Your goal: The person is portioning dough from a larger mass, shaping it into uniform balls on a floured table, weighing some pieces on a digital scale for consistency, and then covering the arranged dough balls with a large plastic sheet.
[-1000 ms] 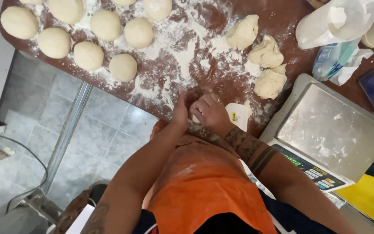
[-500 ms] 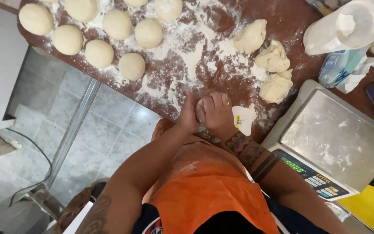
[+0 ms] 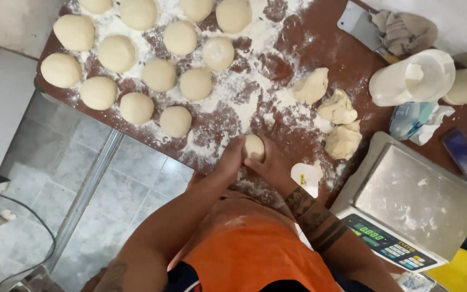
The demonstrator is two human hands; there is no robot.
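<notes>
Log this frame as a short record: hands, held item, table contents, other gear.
left hand: cupped against the dough ball
right hand: cupped on its other side
table: dark, floured
shaped balls: rows at the left
rough dough pieces: three, at the right
scale: right of the hands, pan bare
scraper: far edge, beside a cloth

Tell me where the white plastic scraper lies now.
In the head view, the white scraper lies on the floured table, just right of the right hand and left of the scale.
</notes>
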